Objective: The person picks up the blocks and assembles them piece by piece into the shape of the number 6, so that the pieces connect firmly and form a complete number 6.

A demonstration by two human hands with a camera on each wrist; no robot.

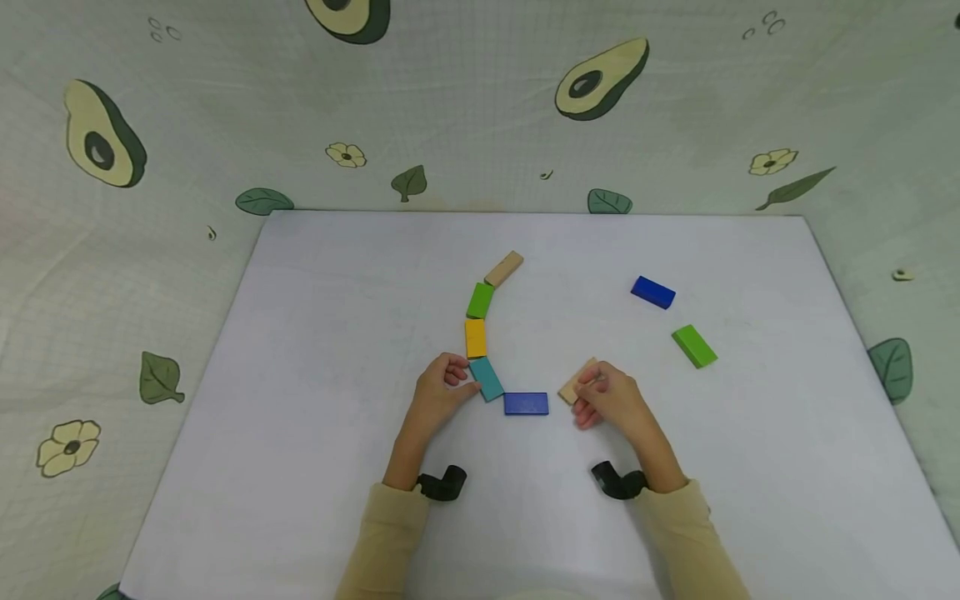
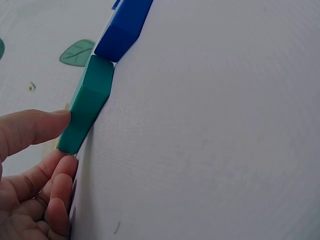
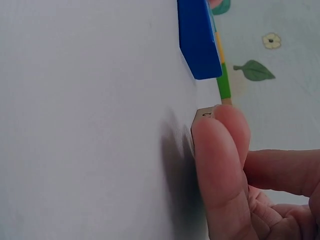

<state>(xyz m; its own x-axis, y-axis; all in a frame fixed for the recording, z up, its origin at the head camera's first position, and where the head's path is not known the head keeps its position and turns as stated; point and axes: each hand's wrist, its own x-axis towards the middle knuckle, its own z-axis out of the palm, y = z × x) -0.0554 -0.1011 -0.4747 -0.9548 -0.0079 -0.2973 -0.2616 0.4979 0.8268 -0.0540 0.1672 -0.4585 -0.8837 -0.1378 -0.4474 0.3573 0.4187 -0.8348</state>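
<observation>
In the head view, my left hand (image 1: 441, 390) is at the teal block (image 1: 487, 379), thumb on its side and index finger at its end. The left wrist view shows the thumb tip against the teal block (image 2: 90, 102) and the other fingers curled below. My right hand (image 1: 611, 398) pinches a plain wooden block (image 1: 571, 389), mostly covered by the fingers in the right wrist view. Between the hands lies a blue block (image 1: 527, 404), its left corner meeting the teal one. A yellow block (image 1: 476, 338), a green block (image 1: 480, 301) and another wooden block (image 1: 504, 269) continue the curved row upward.
A dark blue block (image 1: 653, 292) and a second green block (image 1: 695, 346) lie apart at the right. Everything rests on a white tabletop (image 1: 315, 333), with an avocado-print cloth (image 1: 480, 108) behind and at the sides.
</observation>
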